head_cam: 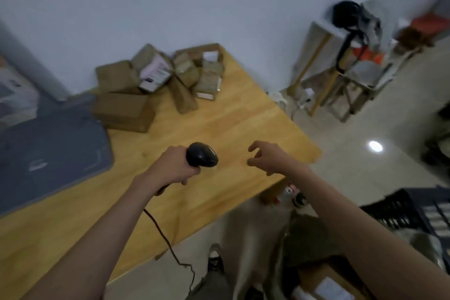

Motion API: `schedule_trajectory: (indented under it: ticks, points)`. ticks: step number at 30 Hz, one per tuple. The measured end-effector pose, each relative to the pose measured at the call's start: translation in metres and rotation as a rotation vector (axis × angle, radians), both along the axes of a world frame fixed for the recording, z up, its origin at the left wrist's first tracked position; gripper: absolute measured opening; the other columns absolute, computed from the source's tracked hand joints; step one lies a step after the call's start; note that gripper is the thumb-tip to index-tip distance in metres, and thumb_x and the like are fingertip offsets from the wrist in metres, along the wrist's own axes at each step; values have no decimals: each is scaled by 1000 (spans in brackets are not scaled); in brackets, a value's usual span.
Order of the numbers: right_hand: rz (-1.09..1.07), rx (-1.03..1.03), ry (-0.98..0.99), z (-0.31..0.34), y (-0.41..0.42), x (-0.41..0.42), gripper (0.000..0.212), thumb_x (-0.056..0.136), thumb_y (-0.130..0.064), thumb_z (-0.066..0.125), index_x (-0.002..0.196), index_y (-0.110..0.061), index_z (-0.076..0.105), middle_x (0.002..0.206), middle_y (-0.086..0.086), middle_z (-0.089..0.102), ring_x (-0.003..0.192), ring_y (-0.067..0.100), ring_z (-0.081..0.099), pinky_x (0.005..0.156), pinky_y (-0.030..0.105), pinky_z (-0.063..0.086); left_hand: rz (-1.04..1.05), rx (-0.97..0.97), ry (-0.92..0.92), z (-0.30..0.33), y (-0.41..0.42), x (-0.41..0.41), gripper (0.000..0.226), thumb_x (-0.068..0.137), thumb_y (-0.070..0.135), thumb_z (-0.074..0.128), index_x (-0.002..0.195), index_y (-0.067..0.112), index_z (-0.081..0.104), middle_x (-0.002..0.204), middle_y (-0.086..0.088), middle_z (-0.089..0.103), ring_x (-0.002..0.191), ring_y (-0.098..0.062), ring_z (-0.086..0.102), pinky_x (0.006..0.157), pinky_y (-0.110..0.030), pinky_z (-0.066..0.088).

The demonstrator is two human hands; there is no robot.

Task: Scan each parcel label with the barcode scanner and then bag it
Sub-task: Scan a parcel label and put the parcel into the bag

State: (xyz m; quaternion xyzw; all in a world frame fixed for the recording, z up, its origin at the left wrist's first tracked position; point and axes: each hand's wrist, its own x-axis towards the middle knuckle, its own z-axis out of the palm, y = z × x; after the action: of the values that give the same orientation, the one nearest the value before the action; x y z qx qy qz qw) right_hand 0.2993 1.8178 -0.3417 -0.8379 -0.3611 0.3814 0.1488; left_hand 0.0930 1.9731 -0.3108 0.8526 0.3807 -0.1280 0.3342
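My left hand (174, 165) grips the black barcode scanner (202, 155) over the wooden desk (231, 117), cable (168, 243) trailing off the near edge. My right hand (269, 156) hovers empty, fingers loosely curled. Blurry parcels (158, 75), probably labelled, piled at the far end beside a grey bag (48, 148).

Parcel labels (157, 72) blurred, unreadable.
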Motion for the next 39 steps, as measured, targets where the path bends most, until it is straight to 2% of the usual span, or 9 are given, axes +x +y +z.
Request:
schedule_trajectory:
  ticks: [5, 11, 17, 24, 28, 30, 33, 35, 39]
  points:
    - [104, 44, -38, 16, 88, -23, 46, 96, -33, 64, 138, -18, 51, 118, 10, 62, 96, 27, 65, 76, 45, 62, 134, 32, -15, 12, 64, -38, 10, 82, 19, 70, 80, 9, 66, 56, -3, 70, 50, -11, 68, 54, -25, 52]
    - [150, 60, -63, 22, 144, -31, 46, 95, -33, 64, 137, -18, 52, 123, 10, 60, 98, 26, 64, 72, 43, 63, 178, 19, -54, 19, 109, -47, 12, 83, 18, 70, 78, 9, 65, 70, -10, 73, 55, -15, 71, 55, -27, 53]
    - [150, 37, -79, 19, 180, -8, 45, 94, -34, 65, 136, -20, 53, 123, 9, 59, 94, 25, 64, 69, 39, 63, 211, 14, -67, 21, 147, -30, 16, 83, 17, 70, 72, 7, 64, 58, -7, 71, 49, -13, 68, 56, -27, 52]
    - [190, -3, -87, 10, 235, 50, 45, 95, -32, 65, 136, -17, 53, 126, 10, 57, 95, 25, 64, 74, 42, 63, 205, 8, -80, 16, 197, 32, 14, 83, 19, 70, 81, 5, 66, 56, -4, 70, 48, -13, 68, 56, -29, 55]
    - [174, 9, -78, 8, 275, 99, 43, 93, -31, 66, 132, -17, 55, 124, 10, 58, 94, 25, 64, 74, 42, 63, 206, -23, -131, 13, 230, 83, 17, 82, 20, 71, 94, 10, 65, 74, -10, 73, 55, -17, 71, 59, -35, 58]
    - [162, 18, -71, 3, 293, 124, 39, 93, -29, 65, 129, -15, 57, 124, 12, 60, 95, 27, 65, 73, 42, 63, 206, -30, -144, 7, 245, 112, 17, 82, 20, 72, 96, 13, 65, 77, -8, 73, 54, -15, 71, 57, -32, 57]
    - [137, 4, -29, -14, 316, 156, 41, 95, -25, 64, 133, -11, 56, 126, 13, 60, 99, 28, 66, 75, 44, 63, 223, -21, -152, -9, 265, 156, 14, 82, 18, 72, 94, 12, 66, 70, -4, 72, 52, -10, 69, 50, -23, 51]
    - [104, -12, 26, -32, 330, 174, 43, 96, -24, 63, 135, -9, 55, 126, 14, 60, 101, 28, 66, 76, 45, 63, 249, -38, -153, -25, 275, 182, 12, 81, 16, 73, 92, 12, 67, 66, -2, 71, 50, -8, 68, 49, -21, 50]
    - [-27, -42, 190, -76, 350, 198, 48, 97, -19, 61, 141, -4, 50, 131, 16, 57, 108, 30, 64, 76, 43, 63, 292, -135, -113, -67, 294, 223, 18, 82, 16, 73, 99, 11, 69, 77, -4, 74, 53, -8, 69, 50, -20, 50]
